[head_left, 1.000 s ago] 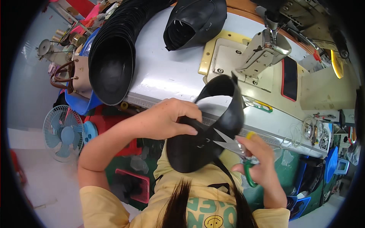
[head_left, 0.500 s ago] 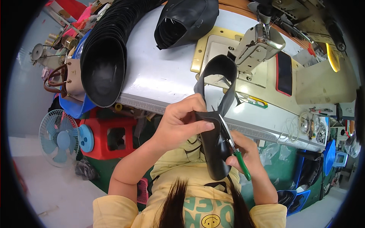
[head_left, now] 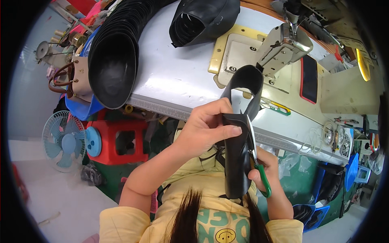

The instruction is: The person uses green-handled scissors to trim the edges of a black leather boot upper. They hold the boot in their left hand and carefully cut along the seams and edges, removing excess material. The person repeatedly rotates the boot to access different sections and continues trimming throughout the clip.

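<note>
Between my hands hangs a black leather-like piece (head_left: pixel 237 170), curved into a tube. My left hand (head_left: pixel 210 127) pinches its upper edge between thumb and fingers. My right hand (head_left: pixel 265 164) is closed on scissors with green handles (head_left: pixel 264 182), their blades pointing up along the right side of the piece, near its top edge. Just beyond, a second black looped piece (head_left: pixel 253 77) reaches up to the sewing machine head (head_left: pixel 285 46). Whether the blades are cutting anything I cannot tell. The right fingers are partly hidden behind the piece and the scissors.
On the white table (head_left: pixel 162 77) lie a long row of nested black pieces (head_left: pixel 113 69) and another black bundle (head_left: pixel 206 20). A red-edged phone (head_left: pixel 309 79) and yellow-green snips (head_left: pixel 279 107) lie right. A red stool (head_left: pixel 125 141) and fan (head_left: pixel 67 141) stand left.
The scissors have turned more upright, and their blades have shifted to the right side of the held piece. The piece hangs straighter. My left hand keeps its pinch; the whole view has shifted slightly.
</note>
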A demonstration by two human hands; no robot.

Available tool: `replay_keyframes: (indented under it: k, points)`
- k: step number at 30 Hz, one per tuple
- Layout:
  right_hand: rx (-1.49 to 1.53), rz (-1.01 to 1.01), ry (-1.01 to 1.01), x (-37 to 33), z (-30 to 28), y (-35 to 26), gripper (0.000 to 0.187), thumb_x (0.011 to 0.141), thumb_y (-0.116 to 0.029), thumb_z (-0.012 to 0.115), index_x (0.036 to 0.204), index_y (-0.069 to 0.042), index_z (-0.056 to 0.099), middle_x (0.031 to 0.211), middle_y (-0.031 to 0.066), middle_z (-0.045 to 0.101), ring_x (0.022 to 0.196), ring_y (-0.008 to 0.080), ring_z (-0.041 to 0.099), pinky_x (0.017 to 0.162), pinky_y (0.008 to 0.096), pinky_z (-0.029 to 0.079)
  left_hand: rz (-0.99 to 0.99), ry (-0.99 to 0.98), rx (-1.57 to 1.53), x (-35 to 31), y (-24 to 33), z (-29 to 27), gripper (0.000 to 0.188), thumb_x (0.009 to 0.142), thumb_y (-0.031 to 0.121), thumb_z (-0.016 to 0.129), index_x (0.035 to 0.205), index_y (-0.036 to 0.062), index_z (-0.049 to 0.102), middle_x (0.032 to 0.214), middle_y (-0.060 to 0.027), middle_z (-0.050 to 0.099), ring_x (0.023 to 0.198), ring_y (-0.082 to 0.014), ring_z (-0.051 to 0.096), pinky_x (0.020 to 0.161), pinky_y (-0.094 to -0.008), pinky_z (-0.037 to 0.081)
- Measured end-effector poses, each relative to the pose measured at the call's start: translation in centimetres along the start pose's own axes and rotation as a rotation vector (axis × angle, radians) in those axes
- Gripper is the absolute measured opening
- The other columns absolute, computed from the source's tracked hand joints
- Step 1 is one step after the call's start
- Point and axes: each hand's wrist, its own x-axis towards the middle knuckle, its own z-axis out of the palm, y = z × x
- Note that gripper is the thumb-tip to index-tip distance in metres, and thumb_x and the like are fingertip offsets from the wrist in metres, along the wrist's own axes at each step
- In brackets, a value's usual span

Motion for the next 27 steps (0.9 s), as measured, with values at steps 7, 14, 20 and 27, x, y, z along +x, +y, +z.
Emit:
replay_keyframes:
  k: [7,14,20,27]
  points:
    - [0.017,0.049,0.000,-0.2,-0.3,-0.5,0.078,0.065,-0.044,0.075,0.119,0.006,0.051,0.098,0.0104,0.060,0.088,0.0149,0.056,0.079,0.0254,0.041,-0.022,-0.018,0.020,-0.2,0.3,-0.4,0.013,0.078,-0.002,0.064,0.075,0.0012,0.052,0.079,0.0000,0.049,0.072,-0.0058,0.052,0.066,-0.0224,0.045]
    - [-0.140,0.075,-0.007,-0.7,-0.6,-0.6,0.072,0.063,-0.046,0.075,0.116,0.000,0.056,0.070,0.0030,0.054,0.063,0.0114,0.046,0.059,0.0245,0.037,-0.217,-0.044,0.219,0.0,3.2,-0.9,0.015,0.071,-0.002,0.069,0.077,0.0008,0.056,0.076,-0.0009,0.048,0.069,-0.0064,0.045,0.059,-0.0203,0.036]
    - [-0.185,0.063,-0.048,-1.2,-0.8,-0.3,0.071,0.061,-0.047,0.075,0.113,-0.001,0.058,0.061,0.0039,0.045,0.056,0.0143,0.041,0.054,0.0266,0.034,-0.312,-0.108,0.363,0.1,4.4,-1.3,0.015,0.069,0.001,0.070,0.079,0.0004,0.058,0.075,0.0007,0.047,0.067,-0.0051,0.044,0.057,-0.0193,0.034]
    - [-0.346,0.084,-0.080,-1.0,-1.5,-1.0,0.069,0.063,-0.046,0.075,0.111,0.000,0.058,0.062,0.0062,0.042,0.057,0.0177,0.041,0.054,0.0283,0.034,-0.250,-0.144,0.741,0.2,6.1,-1.3,0.017,0.069,0.004,0.071,0.077,-0.0002,0.058,0.072,0.0019,0.049,0.066,-0.0044,0.043,0.056,-0.0189,0.033]
